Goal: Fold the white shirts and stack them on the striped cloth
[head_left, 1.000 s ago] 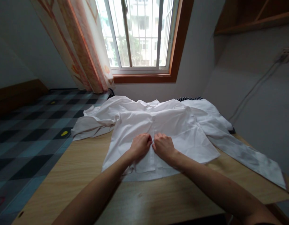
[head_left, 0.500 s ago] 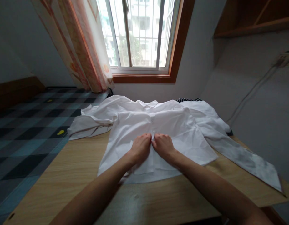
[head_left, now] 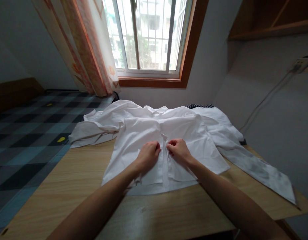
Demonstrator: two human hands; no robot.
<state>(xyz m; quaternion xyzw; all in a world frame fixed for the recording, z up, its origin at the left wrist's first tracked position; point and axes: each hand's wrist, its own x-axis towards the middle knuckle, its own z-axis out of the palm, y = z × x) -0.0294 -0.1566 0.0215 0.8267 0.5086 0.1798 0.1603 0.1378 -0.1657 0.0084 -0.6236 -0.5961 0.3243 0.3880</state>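
Observation:
A white shirt [head_left: 194, 133] lies spread on the wooden table [head_left: 76, 180], front side up, collar toward the window. One sleeve trails over the table's left edge, the other stretches to the right front. My left hand [head_left: 148, 155] pinches the left front panel at the placket, fingers curled. My right hand [head_left: 178, 150] pinches the right front panel, a small gap of cloth between the two hands.
A bed with a dark checked cover [head_left: 31, 133] borders the table on the left. Behind are a window [head_left: 149, 36] with a patterned curtain [head_left: 86, 50], a striped cloth [head_left: 199, 106] under the shirt, a wall shelf [head_left: 269, 20] and a socket with cable [head_left: 297, 65] at right.
My hands, which were touching at the placket, have moved slightly apart, opening the shirt fronts a little. The view has shifted a bit to the left.

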